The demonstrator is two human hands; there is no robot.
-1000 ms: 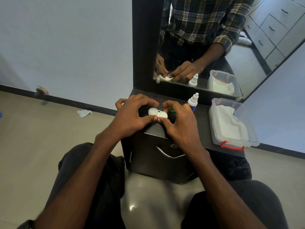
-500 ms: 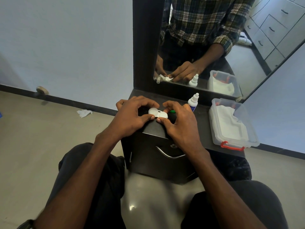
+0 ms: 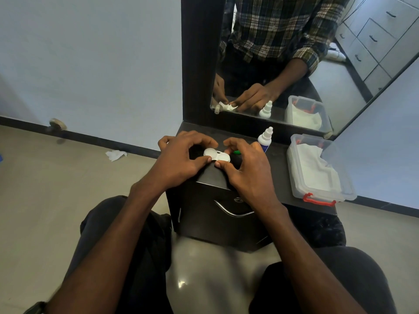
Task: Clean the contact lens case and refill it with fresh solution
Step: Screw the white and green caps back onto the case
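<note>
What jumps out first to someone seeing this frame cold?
Both hands, left hand and right hand, pinch a white contact lens case at the near edge of the dark vanity top. Behind the right hand stands a dropper bottle; a clear plastic box sits right.

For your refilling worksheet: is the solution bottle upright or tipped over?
Upright. The solution bottle stands on the dark cabinet top, nozzle pointing up, beside the right hand.
</note>
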